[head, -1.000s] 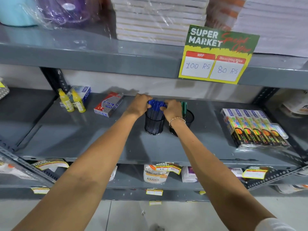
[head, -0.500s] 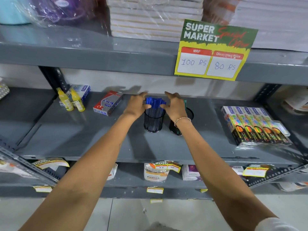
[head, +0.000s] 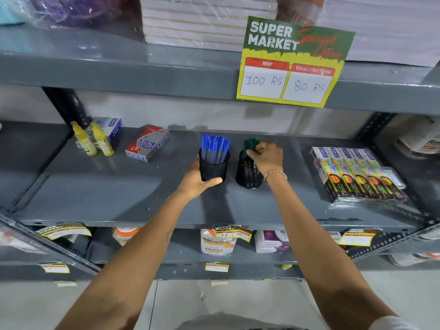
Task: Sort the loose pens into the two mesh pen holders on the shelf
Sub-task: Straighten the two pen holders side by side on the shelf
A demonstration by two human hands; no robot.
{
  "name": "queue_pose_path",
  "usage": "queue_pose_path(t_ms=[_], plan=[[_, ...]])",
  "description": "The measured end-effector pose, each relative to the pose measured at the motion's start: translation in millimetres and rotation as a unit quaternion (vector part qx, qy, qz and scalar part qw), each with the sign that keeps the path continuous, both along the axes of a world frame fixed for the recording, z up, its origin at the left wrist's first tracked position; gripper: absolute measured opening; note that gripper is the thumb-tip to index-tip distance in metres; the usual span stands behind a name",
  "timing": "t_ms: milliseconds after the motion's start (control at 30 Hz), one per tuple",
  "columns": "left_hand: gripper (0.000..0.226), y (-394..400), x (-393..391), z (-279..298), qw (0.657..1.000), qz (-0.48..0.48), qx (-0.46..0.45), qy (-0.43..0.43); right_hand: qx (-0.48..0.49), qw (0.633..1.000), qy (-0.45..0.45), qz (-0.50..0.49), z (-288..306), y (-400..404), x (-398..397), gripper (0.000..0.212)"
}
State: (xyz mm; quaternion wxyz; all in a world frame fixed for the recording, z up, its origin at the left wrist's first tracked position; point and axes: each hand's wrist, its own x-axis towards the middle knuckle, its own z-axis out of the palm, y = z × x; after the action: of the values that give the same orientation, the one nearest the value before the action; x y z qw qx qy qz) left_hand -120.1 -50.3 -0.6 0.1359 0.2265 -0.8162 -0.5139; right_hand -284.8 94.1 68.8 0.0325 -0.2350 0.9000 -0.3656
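Two black mesh pen holders stand side by side in the middle of the grey shelf (head: 119,198). The left holder (head: 214,167) is full of blue pens (head: 214,146) standing upright. My left hand (head: 195,182) wraps around its lower left side and base. The right holder (head: 247,173) carries green pens (head: 250,145). My right hand (head: 266,158) sits at its rim, fingers closed around the tops of the green pens. No loose pens lie on the shelf.
Two yellow bottles (head: 92,142) and a white-blue box stand at the back left, with a red-grey box (head: 147,144) beside them. Wrapped marker packs (head: 357,175) lie at the right. A price sign (head: 292,63) hangs from the upper shelf edge.
Both hands left the top of the blue pens. My left hand dropped to the base of the left holder; my right hand moved right onto the green pens.
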Motion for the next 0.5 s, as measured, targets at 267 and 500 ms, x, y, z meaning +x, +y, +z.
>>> queue_pose_path(t_ms=[267,500], plan=[[0.073,-3.6,-1.6,-11.1,0.999,0.035,-0.02,-0.01,-0.046,0.998,-0.011,-0.04,-8.7,15.9,-16.0,0.054],[0.072,0.6,-3.9,-13.6,0.998,0.058,-0.007,-0.004,-0.143,0.978,-0.15,0.03,-58.5,50.0,-7.9,0.067]])
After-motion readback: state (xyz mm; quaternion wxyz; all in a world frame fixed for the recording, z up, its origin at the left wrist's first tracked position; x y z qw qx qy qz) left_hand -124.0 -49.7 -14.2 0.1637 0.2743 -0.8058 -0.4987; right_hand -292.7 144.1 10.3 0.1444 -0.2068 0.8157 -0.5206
